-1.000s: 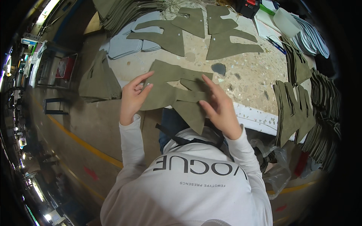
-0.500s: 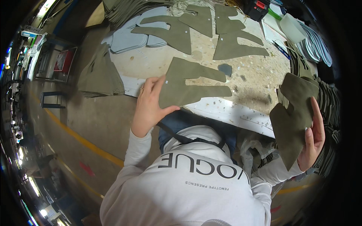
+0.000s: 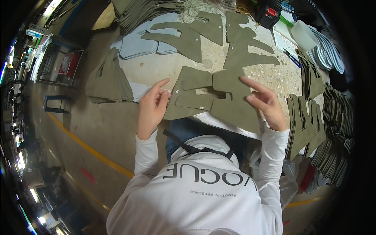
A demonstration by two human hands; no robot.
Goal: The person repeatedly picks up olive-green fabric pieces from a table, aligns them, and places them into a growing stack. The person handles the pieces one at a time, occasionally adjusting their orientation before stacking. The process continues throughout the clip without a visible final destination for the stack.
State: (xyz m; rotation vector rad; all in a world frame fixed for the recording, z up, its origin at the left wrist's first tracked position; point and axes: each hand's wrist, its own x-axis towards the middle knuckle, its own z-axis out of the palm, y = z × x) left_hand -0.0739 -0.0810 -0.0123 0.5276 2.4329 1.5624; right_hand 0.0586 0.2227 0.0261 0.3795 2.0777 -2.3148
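Note:
My right hand (image 3: 268,105) grips the right edge of an olive cut piece (image 3: 233,88) of flat, fabric-like material between thumb and fingers. Two prongs of that piece point left and overlap a similar olive piece (image 3: 192,74) lying at the table's near edge. Beside the lower piece's left edge is my left hand (image 3: 152,107), its index finger stretched and its thumb raised; it holds nothing that I can see. Small white labels mark both pieces. More olive pieces (image 3: 184,41) lie spread farther back on the table.
Pale blue cut pieces (image 3: 137,45) are stacked at the back left. Olive stacks hang off the left edge (image 3: 111,82) and the right side (image 3: 303,129). A black-and-red device (image 3: 269,13), a pen (image 3: 293,56) and a white roll (image 3: 304,35) stand at the back right.
My right hand has brought the olive piece from the far right over to the one on the table. My left thumb has lifted from the lower piece's near edge.

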